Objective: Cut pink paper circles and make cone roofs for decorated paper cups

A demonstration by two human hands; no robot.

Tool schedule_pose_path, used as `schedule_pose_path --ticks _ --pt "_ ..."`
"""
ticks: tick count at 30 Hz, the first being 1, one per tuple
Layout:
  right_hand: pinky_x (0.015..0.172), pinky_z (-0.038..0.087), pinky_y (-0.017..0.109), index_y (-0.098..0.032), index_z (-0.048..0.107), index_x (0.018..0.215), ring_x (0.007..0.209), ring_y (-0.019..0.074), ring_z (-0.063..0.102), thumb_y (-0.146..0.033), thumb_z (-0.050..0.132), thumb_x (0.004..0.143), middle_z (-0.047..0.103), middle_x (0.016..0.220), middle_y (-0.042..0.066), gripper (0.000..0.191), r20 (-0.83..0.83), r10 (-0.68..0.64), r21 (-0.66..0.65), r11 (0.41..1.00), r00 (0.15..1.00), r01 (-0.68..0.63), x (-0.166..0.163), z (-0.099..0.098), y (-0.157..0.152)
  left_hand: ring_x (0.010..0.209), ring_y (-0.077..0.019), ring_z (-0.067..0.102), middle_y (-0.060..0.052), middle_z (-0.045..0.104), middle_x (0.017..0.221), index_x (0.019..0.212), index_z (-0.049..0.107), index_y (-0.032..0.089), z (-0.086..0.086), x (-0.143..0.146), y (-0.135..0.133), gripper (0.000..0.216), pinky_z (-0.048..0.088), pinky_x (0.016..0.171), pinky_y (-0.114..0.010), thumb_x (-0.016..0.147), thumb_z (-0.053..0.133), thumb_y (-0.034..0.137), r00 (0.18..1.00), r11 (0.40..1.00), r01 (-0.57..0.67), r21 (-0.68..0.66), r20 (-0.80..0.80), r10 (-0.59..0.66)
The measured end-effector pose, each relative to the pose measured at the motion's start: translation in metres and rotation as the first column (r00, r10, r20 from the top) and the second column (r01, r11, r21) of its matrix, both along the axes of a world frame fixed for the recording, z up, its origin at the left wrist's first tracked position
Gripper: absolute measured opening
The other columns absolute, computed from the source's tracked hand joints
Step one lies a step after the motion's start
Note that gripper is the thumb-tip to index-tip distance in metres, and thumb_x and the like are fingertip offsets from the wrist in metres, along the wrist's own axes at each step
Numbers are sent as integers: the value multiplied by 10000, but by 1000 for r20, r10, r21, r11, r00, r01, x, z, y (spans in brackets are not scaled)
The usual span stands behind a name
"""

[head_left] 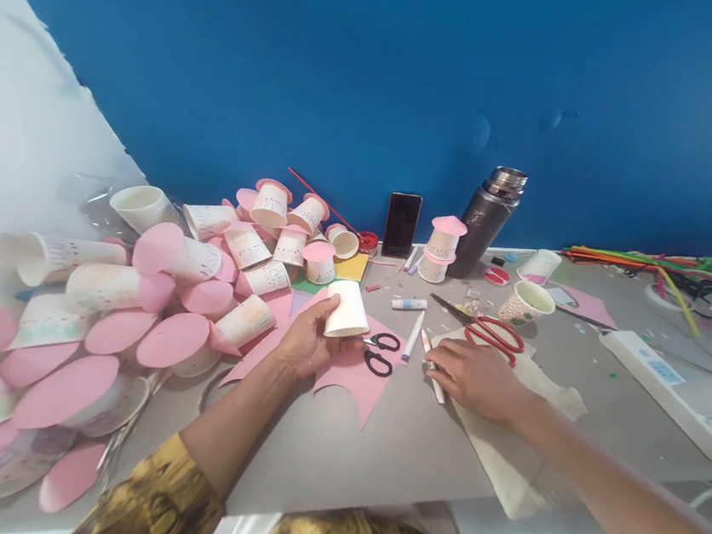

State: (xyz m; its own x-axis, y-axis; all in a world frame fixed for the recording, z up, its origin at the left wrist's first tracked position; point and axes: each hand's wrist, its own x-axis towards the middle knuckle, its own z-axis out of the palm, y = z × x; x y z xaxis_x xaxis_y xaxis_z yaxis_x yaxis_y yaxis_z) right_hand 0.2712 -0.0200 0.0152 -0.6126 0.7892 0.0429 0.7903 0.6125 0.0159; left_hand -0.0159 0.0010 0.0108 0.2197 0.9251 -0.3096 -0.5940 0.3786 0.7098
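A plain white paper cup [347,310] is upside down in my left hand [311,341], with the thumb on its side and the fingers beneath. My right hand [478,377] rests low over the table, its fingertips closed on a white marker pen [437,389] that lies on the surface. Another white marker pen with a purple end [413,336] lies just left of it. Black-handled scissors [380,355] sit on cut pink paper [358,387] beside the cup. Red-handled scissors [496,334] lie beyond my right hand, near a beige cloth [502,455].
Many decorated paper cups with pink discs [174,339] crowd the left side. At the back stand a phone [402,225], a stacked cup tower [441,247] and a dark flask [488,222]. A patterned cup [527,304] and a power strip [669,393] are to the right.
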Motion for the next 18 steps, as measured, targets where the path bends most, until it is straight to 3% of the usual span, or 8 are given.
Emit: schedule_pose_path --ticks 4,8,13,16,18 --pt "593 299 293 -209 684 999 899 210 641 -23 556 904 682 1023 77 245 69 65 -11 998 996 -64 -2 -7 -16 788 -302 754 -142 737 888 1169 605 87 0 1 0 310 620 607 -380 954 588 310 1000 1000 15 0 25 -15" --pt "576 293 273 -214 670 983 900 219 620 17 586 843 646 1070 97 283 75 123 56 990 990 -127 -4 -10 -20 871 -319 758 -190 745 976 1254 577 75 0 0 -1 393 629 710 -414 977 542 352 989 997 75 -1 130 -74" --pt "611 419 277 -187 660 920 924 241 633 -12 559 911 661 1141 137 202 74 297 189 933 952 -306 3 -14 -10 944 -344 759 -185 748 984 1305 566 62 1 1 -4 466 630 784 -441 974 556 390 979 995 100 -11 177 -97" --pt "702 524 327 -186 655 983 973 241 666 -26 495 960 698 1197 141 227 -44 445 230 876 895 -424 8 -11 -3 884 -321 764 -144 749 899 1271 589 80 0 1 -4 419 632 782 -443 962 586 363 986 998 56 -23 156 -52" --pt "776 569 364 -206 641 997 971 237 696 -94 496 985 735 1119 120 184 -277 462 257 880 842 -398 6 0 -2 853 -314 763 -139 750 887 1270 595 91 -1 0 -2 406 633 765 -452 952 592 345 989 999 32 -20 143 -29"
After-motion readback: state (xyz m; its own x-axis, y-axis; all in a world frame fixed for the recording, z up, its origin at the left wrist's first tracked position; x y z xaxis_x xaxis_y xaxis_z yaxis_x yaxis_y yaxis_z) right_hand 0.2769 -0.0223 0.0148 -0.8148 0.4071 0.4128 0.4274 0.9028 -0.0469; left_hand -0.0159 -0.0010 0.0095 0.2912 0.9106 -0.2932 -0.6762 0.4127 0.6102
